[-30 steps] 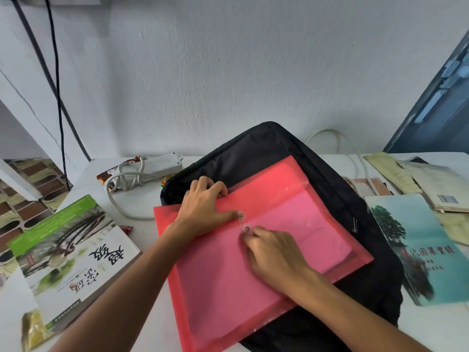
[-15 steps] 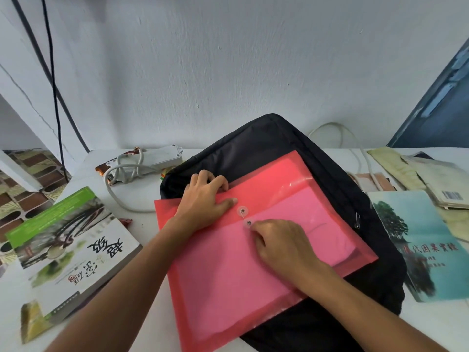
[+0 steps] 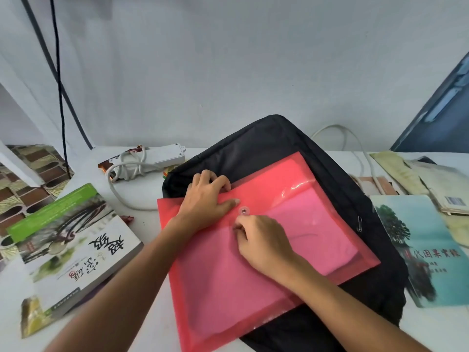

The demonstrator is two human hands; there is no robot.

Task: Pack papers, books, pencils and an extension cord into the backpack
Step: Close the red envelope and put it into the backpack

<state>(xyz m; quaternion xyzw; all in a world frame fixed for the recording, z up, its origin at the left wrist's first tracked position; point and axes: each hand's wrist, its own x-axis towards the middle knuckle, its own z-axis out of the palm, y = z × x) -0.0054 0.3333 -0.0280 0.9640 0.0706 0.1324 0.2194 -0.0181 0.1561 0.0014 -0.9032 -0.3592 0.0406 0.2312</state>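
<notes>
- Head view, nearest to us: our two forearms reach forward over a red plastic envelope (image 3: 253, 270) that lies flat on top of the black backpack (image 3: 256, 146), its lower left corner overhanging the white table (image 3: 149, 222).
- Our right hand (image 3: 264, 240) rests on the envelope's middle, fingers curled, the fingertips pinched at something small just below the round clasp button (image 3: 244, 211); we cannot tell what they pinch.
- Our left hand (image 3: 206, 199) lies just beyond and left, palm flat on the flap, the thumb pointing at the button, the fingers bent over the envelope's upper edge where it meets the backpack.
- The two hands are close together, nearly touching, one on each side of the button.
- Pink papers (image 3: 312, 224) show through the envelope under and right of our right hand.
- Left of us lies a green-topped book (image 3: 73, 240); right of the backpack, a blue-green book (image 3: 426, 252).
- Farther back, a white extension cord (image 3: 147, 161) sits coiled beside the backpack's far left corner, and worn booklets (image 3: 411, 174) lie at the far right.
</notes>
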